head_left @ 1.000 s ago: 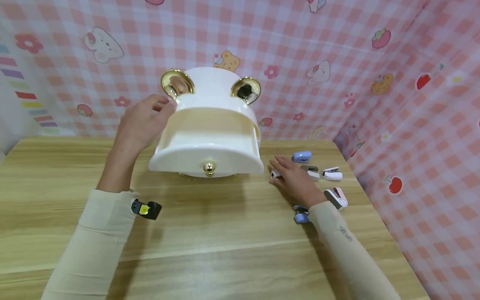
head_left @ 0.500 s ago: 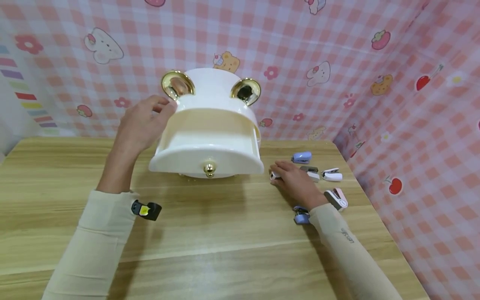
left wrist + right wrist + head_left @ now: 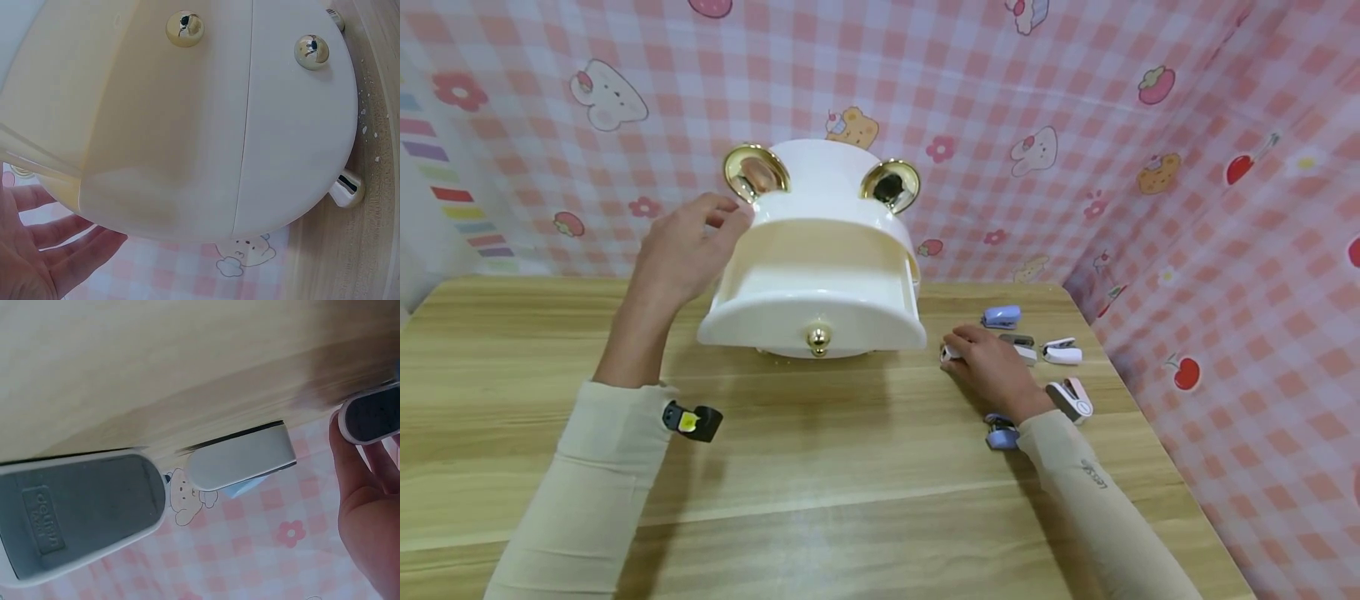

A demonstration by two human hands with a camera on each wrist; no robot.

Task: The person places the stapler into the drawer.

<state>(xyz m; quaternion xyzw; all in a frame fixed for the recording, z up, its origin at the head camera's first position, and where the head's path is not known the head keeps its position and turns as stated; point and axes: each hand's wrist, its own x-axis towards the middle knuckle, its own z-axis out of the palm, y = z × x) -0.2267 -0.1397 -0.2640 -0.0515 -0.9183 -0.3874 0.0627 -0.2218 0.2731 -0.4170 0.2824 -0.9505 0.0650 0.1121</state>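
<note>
A white storage box (image 3: 827,179) with two gold ear-like rings stands at the back of the table, its upper drawer (image 3: 760,323) pulled out, with a gold knob (image 3: 818,337). My left hand (image 3: 685,250) rests at the box's left side, under the left ring. In the left wrist view its fingers (image 3: 81,256) are loosely extended along the curved wall. Right of the box, my right hand (image 3: 996,371) grips a small white stapler (image 3: 950,352) low over the table. The right wrist view shows that stapler's dark base (image 3: 372,415) between thumb and fingers.
More small staplers lie around the right hand: a blue one (image 3: 1002,317) behind, a white one (image 3: 1062,352) to the right, a pink-and-white one (image 3: 1075,400) by the wrist, and another blue one (image 3: 1002,435) in front. Pink checked cloth (image 3: 970,75) hangs behind and right.
My right hand's fingers have drawn in closer around the white stapler. The left hand stays at the box, and the drawer remains pulled out.
</note>
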